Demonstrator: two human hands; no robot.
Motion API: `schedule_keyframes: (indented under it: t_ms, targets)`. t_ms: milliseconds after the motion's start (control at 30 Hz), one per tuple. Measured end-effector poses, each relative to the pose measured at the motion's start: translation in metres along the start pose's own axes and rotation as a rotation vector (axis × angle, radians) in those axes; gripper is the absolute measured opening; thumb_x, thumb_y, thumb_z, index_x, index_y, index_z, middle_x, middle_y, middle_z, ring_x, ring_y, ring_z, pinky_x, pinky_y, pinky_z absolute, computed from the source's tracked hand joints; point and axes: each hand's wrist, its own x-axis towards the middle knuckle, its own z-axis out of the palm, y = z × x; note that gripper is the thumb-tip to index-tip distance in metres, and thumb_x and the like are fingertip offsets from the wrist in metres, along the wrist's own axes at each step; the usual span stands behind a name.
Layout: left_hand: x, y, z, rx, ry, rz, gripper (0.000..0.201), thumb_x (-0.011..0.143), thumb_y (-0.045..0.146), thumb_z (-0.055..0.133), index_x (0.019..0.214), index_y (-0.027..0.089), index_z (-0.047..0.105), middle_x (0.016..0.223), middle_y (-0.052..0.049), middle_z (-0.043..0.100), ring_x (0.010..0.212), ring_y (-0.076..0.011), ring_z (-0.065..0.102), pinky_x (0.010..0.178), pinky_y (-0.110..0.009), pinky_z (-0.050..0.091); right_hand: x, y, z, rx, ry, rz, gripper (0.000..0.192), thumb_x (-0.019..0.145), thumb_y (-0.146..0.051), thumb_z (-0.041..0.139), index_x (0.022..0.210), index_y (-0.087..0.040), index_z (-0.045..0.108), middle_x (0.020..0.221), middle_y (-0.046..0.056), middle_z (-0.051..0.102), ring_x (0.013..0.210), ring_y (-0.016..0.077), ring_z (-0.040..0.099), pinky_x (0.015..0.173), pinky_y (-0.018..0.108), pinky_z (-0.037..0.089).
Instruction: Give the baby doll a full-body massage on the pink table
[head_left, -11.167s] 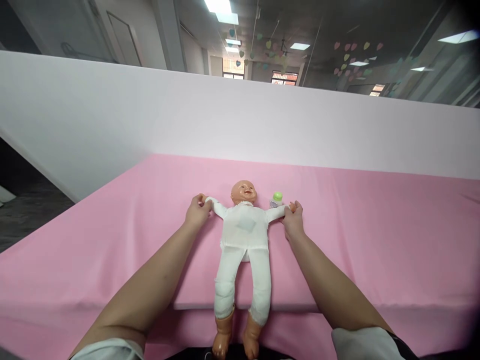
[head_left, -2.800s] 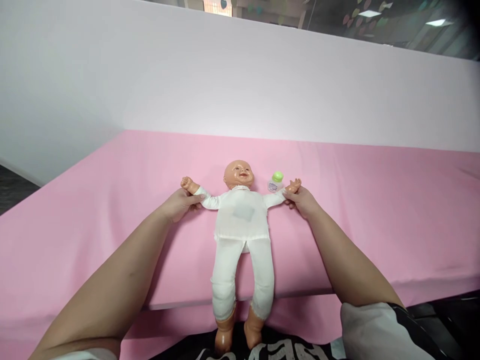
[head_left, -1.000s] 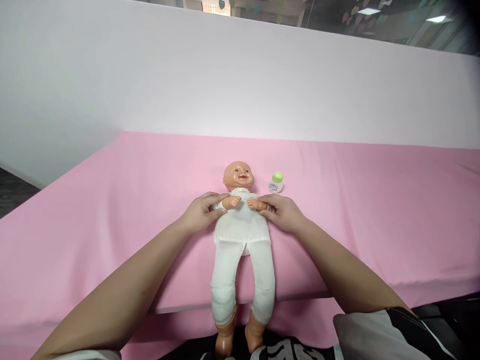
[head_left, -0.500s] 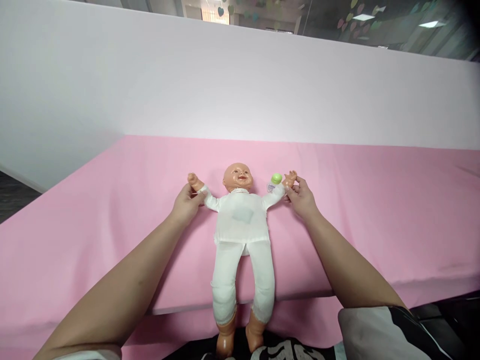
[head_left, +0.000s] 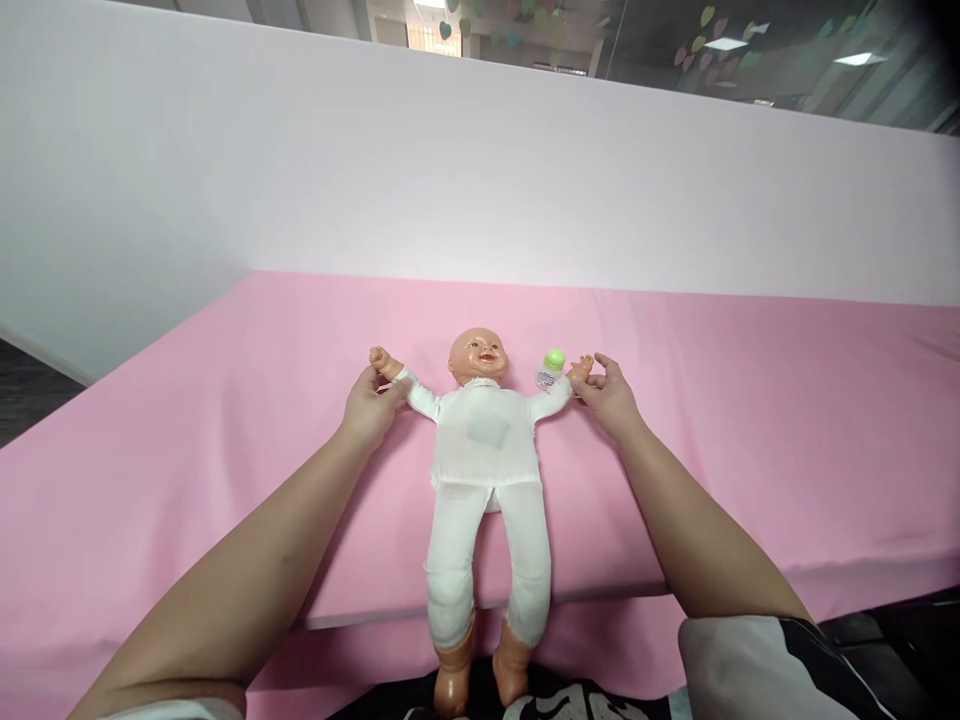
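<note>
A baby doll (head_left: pixel 484 450) in a white suit lies on its back on the pink surface (head_left: pixel 750 420), head away from me, bare plastic feet hanging over the near edge. Its arms are spread out to the sides. My left hand (head_left: pixel 370 408) grips the doll's arm on my left at the wrist. My right hand (head_left: pixel 610 397) pinches the wrist of the doll's other arm. A small bottle with a green cap (head_left: pixel 551 368) stands just behind that arm, close to my right hand.
A tall pale wall panel (head_left: pixel 480 170) rises behind the pink surface. The surface's left edge slopes down toward a dark floor (head_left: pixel 22 385). Ceiling lights and hanging heart decorations (head_left: pixel 705 20) show above the panel.
A second ago both hands held the doll's arms folded over its chest. They have since pulled the arms outward, and the arms now lie spread flat to each side.
</note>
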Motion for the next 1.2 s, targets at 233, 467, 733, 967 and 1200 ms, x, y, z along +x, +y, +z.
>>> schedule_keyframes:
  t_ms: [233, 467, 733, 967, 1200]
  targets:
    - [-0.035, 0.021, 0.02, 0.071, -0.415, 0.141, 0.065, 0.078, 0.055, 0.089, 0.13, 0.021, 0.073, 0.13, -0.013, 0.076, 0.121, -0.0336, 0.072, 0.101, -0.044, 0.059, -0.035, -0.025, 0.03, 0.004, -0.215, -0.321, 0.05, 0.085, -0.046, 0.087, 0.13, -0.028, 0.072, 0.126, 0.007, 0.08, 0.113, 0.0272, 0.077, 0.104, 0.047, 0.062]
    - [-0.046, 0.032, 0.024, 0.276, -0.622, 0.145, 0.059, 0.083, 0.055, 0.084, 0.137, 0.03, 0.076, 0.14, -0.006, 0.076, 0.131, -0.036, 0.069, 0.113, -0.046, 0.054, -0.051, -0.042, 0.041, -0.157, -0.497, -0.331, 0.029, 0.092, -0.042, 0.082, 0.121, -0.039, 0.083, 0.126, -0.001, 0.082, 0.124, 0.0305, 0.073, 0.115, 0.054, 0.055]
    - [-0.029, 0.013, 0.015, 0.16, -0.303, 0.072, 0.043, 0.079, 0.046, 0.083, 0.113, 0.023, 0.071, 0.109, -0.007, 0.077, 0.101, -0.0286, 0.072, 0.088, -0.04, 0.059, -0.029, -0.027, 0.024, 0.064, -0.331, -0.2, 0.044, 0.086, -0.053, 0.086, 0.122, -0.028, 0.079, 0.126, 0.005, 0.081, 0.118, 0.0304, 0.075, 0.106, 0.051, 0.061]
    - [-0.001, 0.014, 0.001, -0.105, 0.005, -0.315, 0.035, 0.082, 0.042, 0.077, 0.105, 0.019, 0.065, 0.092, -0.009, 0.073, 0.083, -0.0263, 0.074, 0.077, -0.042, 0.063, 0.0, -0.013, -0.012, 0.14, -0.146, 0.155, 0.048, 0.087, -0.068, 0.078, 0.102, -0.022, 0.075, 0.097, 0.011, 0.08, 0.079, 0.0261, 0.074, 0.062, 0.038, 0.062]
    - [-0.001, 0.019, -0.003, -0.097, -0.025, -0.37, 0.04, 0.087, 0.056, 0.075, 0.102, 0.02, 0.064, 0.086, -0.008, 0.07, 0.076, -0.0251, 0.073, 0.071, -0.041, 0.063, 0.005, -0.005, -0.022, -0.003, -0.169, 0.283, 0.059, 0.09, -0.082, 0.067, 0.085, -0.024, 0.068, 0.058, 0.0, 0.058, 0.046, 0.0143, 0.044, 0.043, 0.029, 0.038]
